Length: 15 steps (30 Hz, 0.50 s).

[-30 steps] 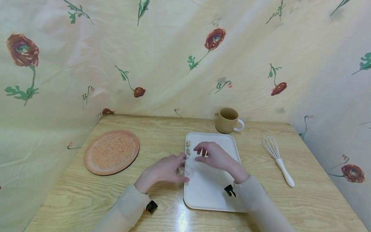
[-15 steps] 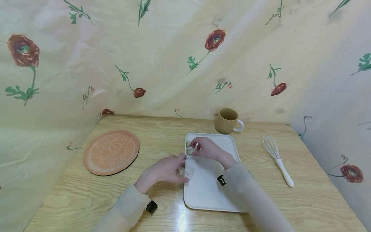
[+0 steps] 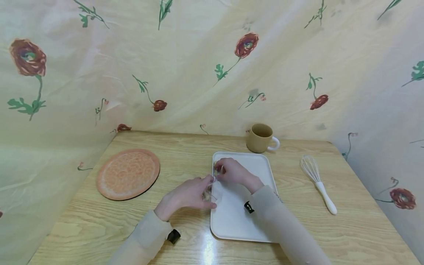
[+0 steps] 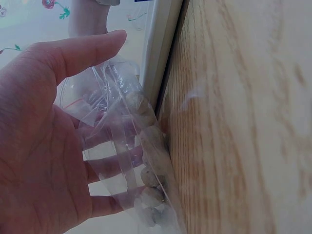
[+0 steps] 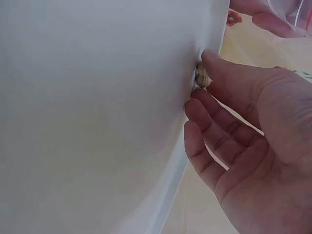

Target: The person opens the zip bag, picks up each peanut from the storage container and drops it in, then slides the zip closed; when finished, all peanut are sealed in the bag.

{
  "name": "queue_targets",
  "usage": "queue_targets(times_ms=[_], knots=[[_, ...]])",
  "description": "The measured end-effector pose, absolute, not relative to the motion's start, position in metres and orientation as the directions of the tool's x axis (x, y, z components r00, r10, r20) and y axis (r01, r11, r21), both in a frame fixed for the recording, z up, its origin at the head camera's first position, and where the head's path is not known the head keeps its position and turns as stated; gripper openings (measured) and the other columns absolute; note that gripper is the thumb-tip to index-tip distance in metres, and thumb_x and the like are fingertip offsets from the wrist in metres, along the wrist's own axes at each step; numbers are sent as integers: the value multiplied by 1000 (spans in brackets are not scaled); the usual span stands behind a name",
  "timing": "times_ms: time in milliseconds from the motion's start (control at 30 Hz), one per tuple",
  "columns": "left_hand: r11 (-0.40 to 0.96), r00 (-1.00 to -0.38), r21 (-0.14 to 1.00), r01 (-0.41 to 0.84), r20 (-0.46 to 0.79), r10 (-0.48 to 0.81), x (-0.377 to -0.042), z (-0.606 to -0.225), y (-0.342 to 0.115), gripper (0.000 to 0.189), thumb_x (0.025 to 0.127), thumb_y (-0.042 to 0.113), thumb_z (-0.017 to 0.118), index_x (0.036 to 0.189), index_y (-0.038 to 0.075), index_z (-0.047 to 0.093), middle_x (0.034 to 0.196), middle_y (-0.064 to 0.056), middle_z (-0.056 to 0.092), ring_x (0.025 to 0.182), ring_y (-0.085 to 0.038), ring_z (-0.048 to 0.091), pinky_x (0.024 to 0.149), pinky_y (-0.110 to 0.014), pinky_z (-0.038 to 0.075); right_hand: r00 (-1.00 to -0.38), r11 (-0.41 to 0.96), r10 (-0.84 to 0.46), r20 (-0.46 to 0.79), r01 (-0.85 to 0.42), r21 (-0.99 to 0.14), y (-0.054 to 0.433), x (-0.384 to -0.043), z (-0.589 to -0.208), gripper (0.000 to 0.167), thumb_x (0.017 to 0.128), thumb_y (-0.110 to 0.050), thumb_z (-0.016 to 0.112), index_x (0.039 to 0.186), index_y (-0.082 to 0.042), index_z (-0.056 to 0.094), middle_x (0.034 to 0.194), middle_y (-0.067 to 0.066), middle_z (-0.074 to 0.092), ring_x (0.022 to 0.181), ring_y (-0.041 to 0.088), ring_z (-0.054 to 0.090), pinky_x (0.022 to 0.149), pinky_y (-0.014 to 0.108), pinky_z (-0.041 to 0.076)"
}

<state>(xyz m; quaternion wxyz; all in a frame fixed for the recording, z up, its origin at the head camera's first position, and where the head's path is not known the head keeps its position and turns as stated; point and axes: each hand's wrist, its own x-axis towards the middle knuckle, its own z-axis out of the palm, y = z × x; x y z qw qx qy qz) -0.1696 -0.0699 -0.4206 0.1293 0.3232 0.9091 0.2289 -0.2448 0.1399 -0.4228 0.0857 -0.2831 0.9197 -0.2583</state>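
Note:
My left hand (image 3: 191,193) grips a clear zip bag (image 4: 117,92) at the left edge of the white tray (image 3: 238,221). Several peanuts in their shells (image 4: 151,180) show through the plastic in the left wrist view, low in the bag, beside the wooden table. My right hand (image 3: 233,172) reaches over the tray's upper left part. In the right wrist view its thumb and index fingertips close on a peanut (image 5: 201,75) lying against the tray's raised rim; the other fingers bend next to it. From the head view that hand mostly hides the peanuts along the rim.
A brown mug (image 3: 259,138) with a white handle stands behind the tray. To the right lies a white-handled whisk (image 3: 318,184). A round orange patterned mat (image 3: 128,174) is at the left, and a flowered cloth (image 3: 185,66) hangs behind the table.
My right hand has moved left and slightly away from me across the tray, and its fingers have closed in on a peanut at the rim. The left hand and bag have stayed put.

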Motion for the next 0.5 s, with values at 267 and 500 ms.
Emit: queue_targets(times_ms=[267,500], knots=[[685,-756,491,538,-79,650,-169,-420,-70,74,83,55,74,139,14,46,116,3,63,94,-14,56,76,-32,48,-817,715,-576,3,-506,-482,136,-245,-425,19,83,-5,79,100,-4,72,87,2,64,75,16,56,69,29,48],[685,-757,495,534,-81,649,-168,-420,-70,74,83,55,73,139,14,46,121,1,63,99,-16,57,79,-34,48,-826,724,-563,-11,-487,-488,135,-244,-425,18,82,-5,80,98,-4,71,85,2,64,75,16,56,71,31,50]])
